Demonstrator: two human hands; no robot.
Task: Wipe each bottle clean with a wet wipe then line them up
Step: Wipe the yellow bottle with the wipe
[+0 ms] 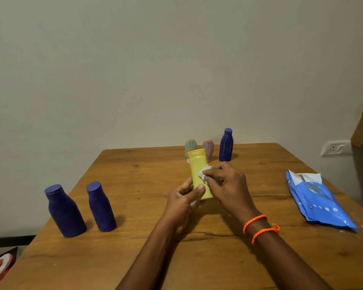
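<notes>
The hands met above the middle of the bench. The left hand gripped the lower end of the yellow bottle, fingers curled behind it and the thumb laid across its front, holding it off the bench with its cap tilted away from the person. The right hand pinched a crumpled white wipe and pressed it against the bottle's right side, about midway up. Two orange cords circled the right wrist.

Well to the left of the hands, two dark blue bottles stood upright just beside each other, not touching. Beyond the hands, near the far edge of the bench, a ribbed blue bottle stood upright, with a pink bottle and a green bottle to its left, both partly hidden behind the yellow one. To the right of the hands, well apart, the blue wipe pack lay flat, its flap peeled open at the far end.
</notes>
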